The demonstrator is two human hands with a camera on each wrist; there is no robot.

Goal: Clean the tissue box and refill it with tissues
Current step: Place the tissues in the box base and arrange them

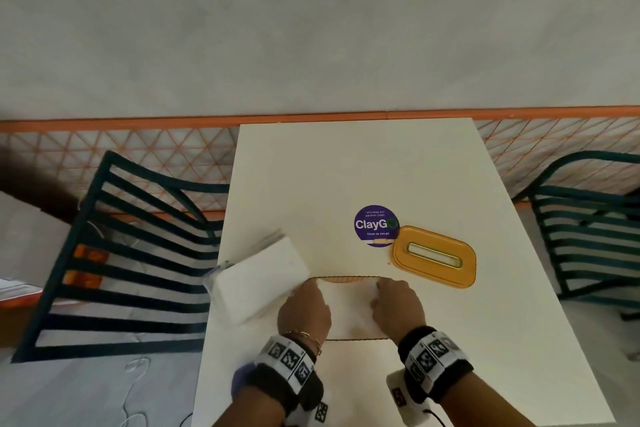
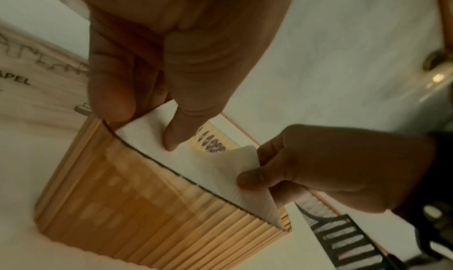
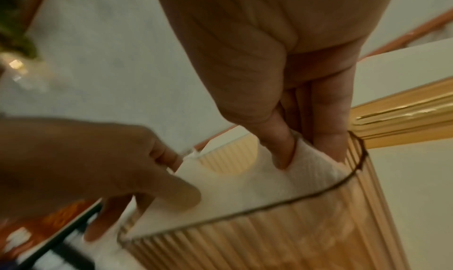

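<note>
Amber ribbed tissue box (image 1: 346, 279) sits open at the table's (image 1: 346, 166) near edge, lid (image 1: 434, 256) beside it. Left hand (image 1: 304, 308) and right hand (image 1: 398, 305) each pinch an end of the tissue stack (image 1: 349, 305), lowering it in. Risk: corners snag on the rim and crumple. Box depth is hidden.

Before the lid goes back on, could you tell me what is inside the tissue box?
A white stack of tissues sits at the rim of the tissue box, pinched by the left hand and right hand. What lies below it is hidden.
</note>
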